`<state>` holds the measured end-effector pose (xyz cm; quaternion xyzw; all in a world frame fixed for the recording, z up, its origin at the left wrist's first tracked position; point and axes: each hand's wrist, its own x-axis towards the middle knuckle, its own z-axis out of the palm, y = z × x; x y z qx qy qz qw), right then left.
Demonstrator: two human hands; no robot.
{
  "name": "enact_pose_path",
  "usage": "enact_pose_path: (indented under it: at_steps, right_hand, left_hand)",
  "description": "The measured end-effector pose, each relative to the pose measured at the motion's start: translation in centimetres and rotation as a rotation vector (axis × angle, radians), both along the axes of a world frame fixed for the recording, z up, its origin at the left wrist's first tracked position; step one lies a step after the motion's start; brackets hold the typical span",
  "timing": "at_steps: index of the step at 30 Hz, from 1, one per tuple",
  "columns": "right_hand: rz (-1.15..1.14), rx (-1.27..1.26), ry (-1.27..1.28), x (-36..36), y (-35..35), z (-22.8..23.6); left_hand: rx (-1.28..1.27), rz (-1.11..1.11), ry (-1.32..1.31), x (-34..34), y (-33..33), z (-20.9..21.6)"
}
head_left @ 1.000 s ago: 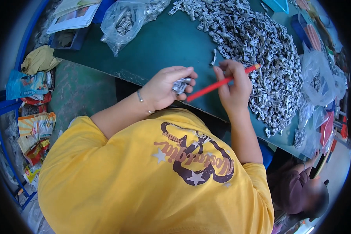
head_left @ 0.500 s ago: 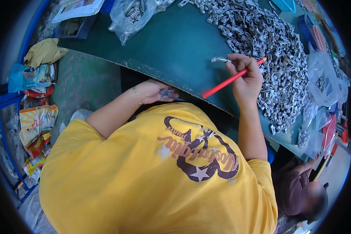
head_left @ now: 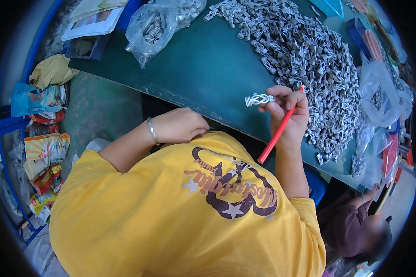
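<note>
My right hand [head_left: 289,113] is over the green table [head_left: 203,69], shut on a long red stick [head_left: 276,134] that slants down toward my yellow shirt. Its fingertips also pinch a small grey metal piece [head_left: 259,99], which sticks out to the left. Just right of it lies a large heap of similar grey metal pieces [head_left: 309,51]. My left hand [head_left: 179,125], with a bangle on the wrist, is curled at the table's near edge against my chest. What its fingers enclose is hidden.
A clear plastic bag of metal pieces [head_left: 157,25] lies at the table's far left, more clear bags [head_left: 379,92] at the right. Colourful packets [head_left: 41,152] are piled on the floor at left. Another person [head_left: 356,226] sits at lower right.
My left hand carried a small metal piece from the table back to my chest. My right hand lifted a grey piece off the heap with the red stick still in it.
</note>
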<state>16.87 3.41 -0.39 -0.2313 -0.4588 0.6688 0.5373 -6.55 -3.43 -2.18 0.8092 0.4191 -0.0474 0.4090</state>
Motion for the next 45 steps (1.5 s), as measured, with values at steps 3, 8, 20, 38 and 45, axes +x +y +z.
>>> enact_pose_path:
  at_steps: [3,8,20,38,45]
  right_hand:
    - [0.030,0.022,0.025,-0.5,0.2,-0.3]
    - [0.012,0.087,-0.067,-0.9,-0.1,-0.2]
    - [-0.176,0.122,-0.123,-0.3,-0.3,-0.7]
    - [-0.435,0.815,-0.837,0.7,1.9,1.1]
    - [-0.716,0.894,-1.495,2.2,6.0,2.4]
  left_hand:
    - [-0.317,0.603,-0.650,1.5,1.1,3.7]
    - [-0.272,0.873,-1.071,3.9,3.1,3.9]
    - [0.251,0.677,-0.969,5.3,3.6,3.5]
    - [-1.063,0.974,-1.253,4.9,4.8,1.9]
    - [-0.929,0.926,-1.177,5.4,4.5,1.9]
